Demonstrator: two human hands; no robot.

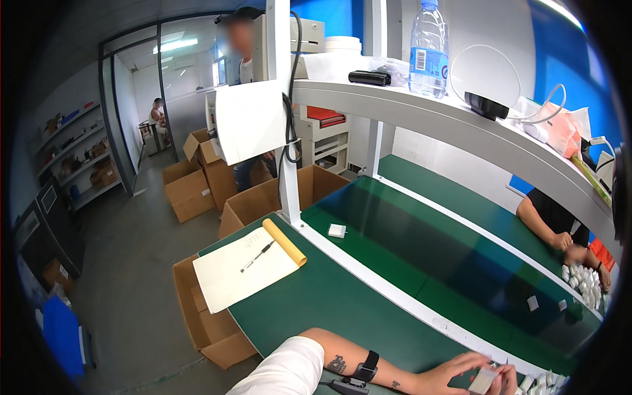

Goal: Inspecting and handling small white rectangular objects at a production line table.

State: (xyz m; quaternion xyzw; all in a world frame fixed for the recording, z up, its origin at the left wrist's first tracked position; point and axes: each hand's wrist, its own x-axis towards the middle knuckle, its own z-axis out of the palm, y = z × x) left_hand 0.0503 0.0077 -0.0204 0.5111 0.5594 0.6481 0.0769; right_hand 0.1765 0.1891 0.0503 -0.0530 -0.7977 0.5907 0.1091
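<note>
At the lower right, a small white flat block (484, 380) sits between my two hands, just over the near edge of the green table. My left hand (451, 374) reaches in from the left, its fingers curved around the block's near side and top. On the block's right side, the fingers of my right hand (507, 380) are pressed; the rest of that hand is cut off by the picture's edge. Beside my right hand lies a heap of similar white blocks (543, 382). A black strap (366, 368) with a small device circles my left forearm.
A dark green conveyor belt (421, 263) carries a few white pieces (337, 231). A notepad (247, 266) with a pen (257, 257) lies left. A shelf (454, 122) holding a water bottle (429, 52) spans above. Across the belt, another person's hands (573, 250) work near white pieces.
</note>
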